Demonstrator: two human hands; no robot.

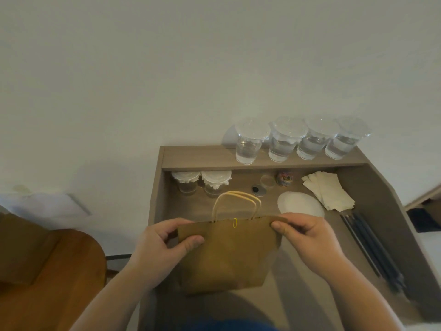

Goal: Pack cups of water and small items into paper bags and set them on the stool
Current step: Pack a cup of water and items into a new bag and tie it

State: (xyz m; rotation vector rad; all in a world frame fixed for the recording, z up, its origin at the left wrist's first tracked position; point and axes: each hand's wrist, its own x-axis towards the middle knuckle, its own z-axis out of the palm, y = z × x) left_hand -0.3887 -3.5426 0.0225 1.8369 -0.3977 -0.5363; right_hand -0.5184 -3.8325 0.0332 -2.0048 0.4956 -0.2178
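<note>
A brown wooden stool [47, 271] stands off the tabletop's [303, 287] left edge. The left hand [164, 244] pinches the top left corner of the paper bag [226, 256], which stands near the front edge, closed at the top by a yellow paper clip [235, 222]. The right hand [307, 237] pinches the bag's top right corner. Four cups of water [286, 142] line the shelf [202, 158] along the far edge. Dark straws [372, 249] lie by the right edge.
</note>
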